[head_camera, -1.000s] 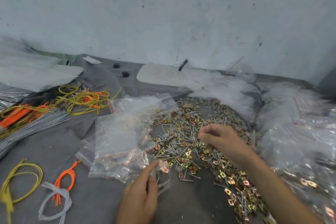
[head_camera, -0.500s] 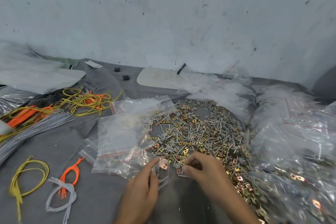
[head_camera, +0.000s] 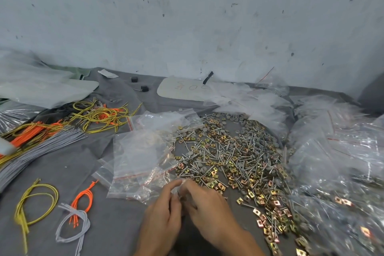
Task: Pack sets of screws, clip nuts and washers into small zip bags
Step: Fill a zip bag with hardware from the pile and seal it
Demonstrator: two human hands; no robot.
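Fingers (head_camera: 170,189) of the left hand (head_camera: 164,216) and the right hand (head_camera: 209,208) are curled and meet tip to tip. They pinch a small zip bag (head_camera: 180,185) between them; its contents are too blurred to tell. The bag is at the near edge of the loose heap of screws, clip nuts and washers (head_camera: 228,158) on the table (head_camera: 62,172). Empty zip bags (head_camera: 141,156) lie just left of the heap, and filled bags (head_camera: 342,162) are piled to its right. Yellow wire loops (head_camera: 35,203) lie at far left.
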